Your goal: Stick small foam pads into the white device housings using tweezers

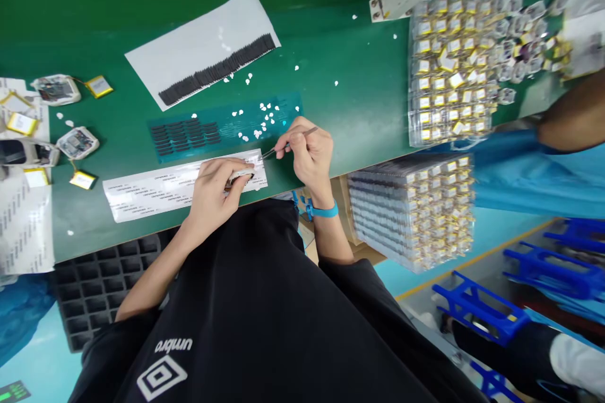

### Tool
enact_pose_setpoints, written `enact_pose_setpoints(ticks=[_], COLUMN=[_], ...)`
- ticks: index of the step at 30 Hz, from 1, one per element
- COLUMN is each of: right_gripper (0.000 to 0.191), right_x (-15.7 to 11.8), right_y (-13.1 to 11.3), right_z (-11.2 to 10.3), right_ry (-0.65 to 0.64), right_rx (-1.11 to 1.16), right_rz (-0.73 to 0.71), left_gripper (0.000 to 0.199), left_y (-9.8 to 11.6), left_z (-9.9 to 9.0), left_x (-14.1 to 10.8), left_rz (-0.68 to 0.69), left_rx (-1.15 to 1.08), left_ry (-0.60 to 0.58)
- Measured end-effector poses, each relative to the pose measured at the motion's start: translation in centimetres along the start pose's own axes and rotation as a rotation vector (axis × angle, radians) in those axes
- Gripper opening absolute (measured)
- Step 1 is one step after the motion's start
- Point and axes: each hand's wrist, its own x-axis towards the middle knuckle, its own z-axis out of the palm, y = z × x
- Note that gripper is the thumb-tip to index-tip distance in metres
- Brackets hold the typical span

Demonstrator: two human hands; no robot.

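My left hand (pixel 212 192) is closed around a small white-cased electronic device (pixel 242 175), mostly hidden by the fingers. It rests over a printed white strip (pixel 155 192) near the table's front edge. In my right hand (pixel 309 151) is a pair of metal tweezers (pixel 268 154), its tips just right of the device; whether they grip anything is too small to tell. Beyond the hands lies a blue-green sheet (pixel 227 123) with rows of thin black strips (pixel 184 137) and scattered small white pieces (pixel 267 116).
A white sheet (pixel 198 38) bearing a row of black strips lies further back. Opened devices with yellow-edged batteries (pixel 99 86) are at the left. A filled clear tray (pixel 451 69) stands at the right, above stacked trays (pixel 411 208). A co-worker's arm (pixel 574 113) reaches in there.
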Motion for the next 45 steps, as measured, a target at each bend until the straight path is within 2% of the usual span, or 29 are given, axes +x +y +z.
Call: enact_pose_setpoints(ticks=[4, 6, 11, 15, 19, 24, 32, 40, 45], right_gripper=[0.057, 0.058, 0.060, 0.055, 0.054, 0.057, 0.057, 0.054, 0.045], right_x=[0.5, 1.0, 2.2, 2.6, 2.8, 3.6, 4.4, 3.8, 3.6], right_y=[0.2, 0.1, -0.2, 0.2, 0.9, 0.9, 0.6, 0.5, 0.2], right_z=[-0.3, -0.5, -0.8, -1.9, -2.9, -3.1, -2.8, -2.7, -2.7], right_ry=[-0.037, -0.081, -0.311, -0.527, -0.619, -0.660, -0.693, -0.588, -0.602], right_rx=[-0.002, -0.005, 0.092, 0.216, 0.324, 0.321, 0.330, 0.296, 0.264], right_rz=[0.012, 0.076, 0.363, 0.506, 0.605, 0.624, 0.749, 0.684, 0.663], left_gripper=[0.010, 0.010, 0.009, 0.009, 0.008, 0.007, 0.007, 0.007, 0.008], left_y=[0.0, -0.1, -0.3, -0.4, -0.4, -0.3, -0.4, -0.4, -0.4], left_z=[0.0, 0.1, 0.4, 0.6, 0.6, 0.6, 0.8, 0.8, 0.9], left_x=[0.1, 0.1, 0.1, 0.1, 0.1, 0.1, 0.0, 0.0, 0.0], left_rz=[-0.008, -0.006, 0.006, 0.002, 0.000, 0.002, -0.012, -0.034, -0.032], left_rx=[0.008, 0.009, 0.007, 0.009, 0.013, 0.017, 0.024, 0.024, 0.025], left_ry=[-0.005, -0.002, 0.024, 0.024, 0.025, 0.040, 0.048, 0.042, 0.056])
